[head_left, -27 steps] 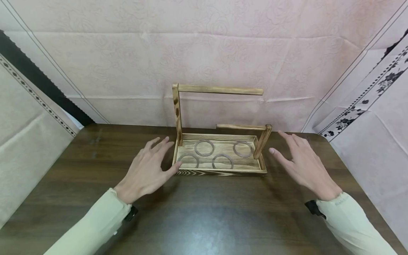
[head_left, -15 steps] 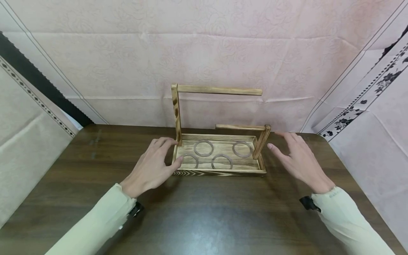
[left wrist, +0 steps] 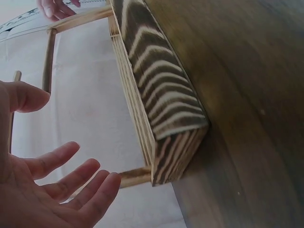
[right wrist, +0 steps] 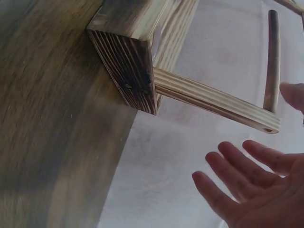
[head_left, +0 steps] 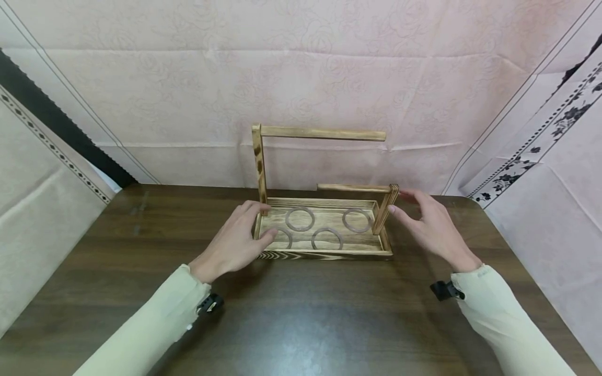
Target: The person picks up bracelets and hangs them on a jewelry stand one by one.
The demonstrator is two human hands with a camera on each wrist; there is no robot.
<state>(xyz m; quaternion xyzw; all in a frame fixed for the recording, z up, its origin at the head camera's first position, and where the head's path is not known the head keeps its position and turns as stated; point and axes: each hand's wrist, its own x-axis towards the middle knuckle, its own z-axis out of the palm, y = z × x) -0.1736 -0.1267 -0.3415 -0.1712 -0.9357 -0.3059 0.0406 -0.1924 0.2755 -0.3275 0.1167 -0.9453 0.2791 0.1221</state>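
Note:
A wooden rack [head_left: 329, 255] stands on the brown table, its shallow tray marked with several grey rings [head_left: 301, 209]. From the tray's left end rises a tall post [head_left: 260, 167] with a long bar [head_left: 324, 133]; a shorter post [head_left: 384, 211] with a bar [head_left: 352, 187] is at the right end. Over the tray's left end hovers my left hand [head_left: 237, 237], thumb and fingers spread and relaxed. My right hand [head_left: 429, 224] is beside the shorter post, thumb and fingers parted around its top. In the right wrist view its fingers [right wrist: 228, 166] stand apart from the wood.
Behind the table hangs a pale pink patterned cloth [head_left: 301, 83]. White cloth with a dark floral border [head_left: 508, 180] covers the right side; a black strip [head_left: 70, 125] runs along the left. The tabletop [head_left: 301, 313] reaches to the front.
Both hands have moved inward toward the rack. The left hand now overlaps the tray's left end, and the right hand has come close to the shorter post. The rack keeps its place.

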